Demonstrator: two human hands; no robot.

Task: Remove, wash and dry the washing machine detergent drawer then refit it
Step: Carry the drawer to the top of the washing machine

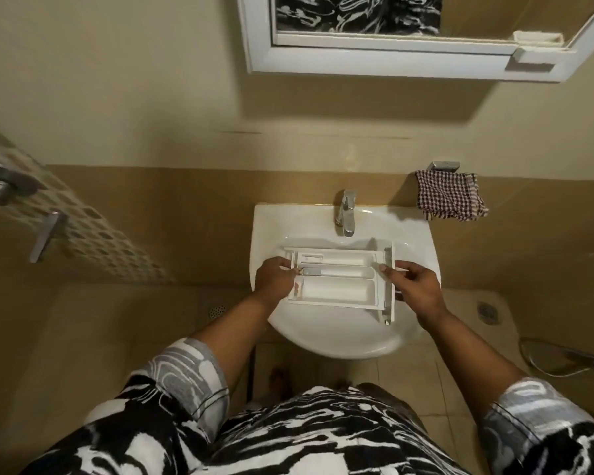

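The white detergent drawer [340, 277] with its three compartments is held level over the white sink [330, 334], below the chrome tap [345, 212]. My left hand [275, 278] grips the drawer's left end. My right hand [415, 284] grips the right end at the front panel, thumb on top. No water is seen running from the tap.
A checked cloth [450, 195] hangs on a holder on the wall right of the sink. A mirrored cabinet [408, 36] hangs above. Shower fittings [4, 186] are on the left wall, a hose [570, 358] at the right, and floor drains on both sides.
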